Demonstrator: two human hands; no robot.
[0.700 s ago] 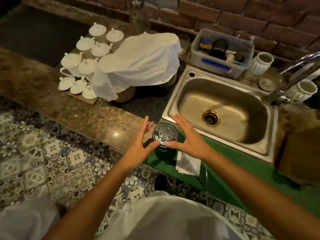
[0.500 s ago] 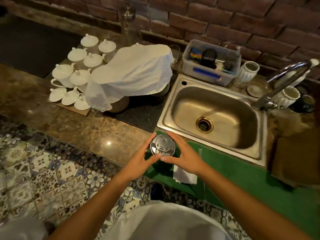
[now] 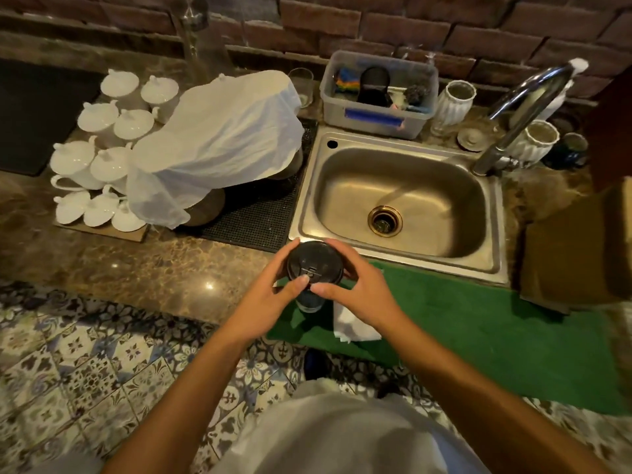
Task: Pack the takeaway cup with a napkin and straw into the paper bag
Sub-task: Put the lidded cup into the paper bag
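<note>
A takeaway cup (image 3: 314, 265) with a dark lid stands on the green mat (image 3: 478, 323) at the counter's front edge, just before the sink. My left hand (image 3: 270, 295) wraps its left side and my right hand (image 3: 355, 289) its right side, both thumbs pressing on the lid's front rim. A white napkin (image 3: 352, 323) lies flat on the mat under my right wrist. A brown paper bag (image 3: 578, 248) stands at the right edge of the counter. I cannot make out the straw.
A steel sink (image 3: 400, 200) with a tap (image 3: 526, 107) lies behind the cup. White lidded cups (image 3: 99, 159) and a cloth-covered pile (image 3: 222, 138) fill the left counter on a black mat. A plastic tub (image 3: 376, 94) and white vases stand at the brick wall.
Both hands have shut around the cup lid, from fingers spread beside it to thumbs pressing on its rim. The view has shifted slightly.
</note>
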